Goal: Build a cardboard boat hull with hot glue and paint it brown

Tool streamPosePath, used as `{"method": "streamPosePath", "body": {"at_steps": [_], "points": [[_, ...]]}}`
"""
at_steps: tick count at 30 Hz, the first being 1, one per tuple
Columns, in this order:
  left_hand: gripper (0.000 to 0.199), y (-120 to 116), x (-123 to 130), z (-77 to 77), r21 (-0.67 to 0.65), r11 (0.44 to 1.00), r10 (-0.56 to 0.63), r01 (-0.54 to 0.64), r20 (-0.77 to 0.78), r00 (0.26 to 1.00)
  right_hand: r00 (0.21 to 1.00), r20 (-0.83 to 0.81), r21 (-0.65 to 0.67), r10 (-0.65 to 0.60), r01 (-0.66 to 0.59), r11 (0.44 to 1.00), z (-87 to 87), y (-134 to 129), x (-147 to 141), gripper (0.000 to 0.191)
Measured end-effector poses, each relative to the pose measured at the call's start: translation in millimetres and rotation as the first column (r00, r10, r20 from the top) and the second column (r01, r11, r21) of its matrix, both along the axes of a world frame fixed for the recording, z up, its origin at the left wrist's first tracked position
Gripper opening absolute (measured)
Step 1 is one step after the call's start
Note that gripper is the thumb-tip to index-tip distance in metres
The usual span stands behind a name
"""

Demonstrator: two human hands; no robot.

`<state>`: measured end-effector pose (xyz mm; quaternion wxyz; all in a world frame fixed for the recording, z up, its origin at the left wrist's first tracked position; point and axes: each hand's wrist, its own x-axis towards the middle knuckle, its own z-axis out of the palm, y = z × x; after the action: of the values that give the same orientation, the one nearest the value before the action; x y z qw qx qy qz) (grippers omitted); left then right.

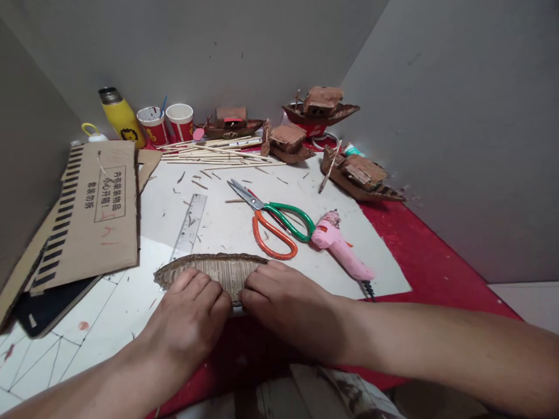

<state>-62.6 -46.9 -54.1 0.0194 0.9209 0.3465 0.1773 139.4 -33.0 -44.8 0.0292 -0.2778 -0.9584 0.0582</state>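
A small boat hull of corrugated cardboard (227, 272) lies at the near edge of the white sheet, its ribbed inside facing me. My left hand (192, 308) is closed on its near side, left of the middle, with curled fingers over the rim. On the right part of the hull, my right hand (290, 302) grips in the same way and covers that end. Both thumbs are hidden. Beyond the hull lie large scissors (262, 205) with one green and one orange handle, blades part open. A pink glue gun (343, 247) rests to their right.
A clear ruler (190, 224) lies behind the hull. Thin wooden sticks (218, 152) are heaped at the back, near finished model boats (321, 107), paper cups (180, 121) and a yellow bottle (121, 119). Cardboard sheets (94, 203) stand at the left; grey panels enclose the table.
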Motion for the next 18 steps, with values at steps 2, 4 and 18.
{"method": "streamPosePath", "body": {"at_steps": [2,4,18], "points": [[0.029,0,-1,-1.8,-0.016,1.0,0.004,-0.004,0.02,1.0,0.999,0.047,-0.035,-0.015,0.016,0.999,-2.0,2,-3,0.013],[0.029,3,-3,-3.5,-0.054,0.998,0.018,-0.016,0.035,0.999,0.995,0.087,-0.098,-0.04,0.048,0.994,0.4,6,-5,0.014],[0.017,3,-15,20.8,-0.19,0.975,0.094,-0.116,-0.121,0.988,0.997,-0.037,-0.171,-0.065,0.058,0.984,-1.9,15,-2,0.009]]}}
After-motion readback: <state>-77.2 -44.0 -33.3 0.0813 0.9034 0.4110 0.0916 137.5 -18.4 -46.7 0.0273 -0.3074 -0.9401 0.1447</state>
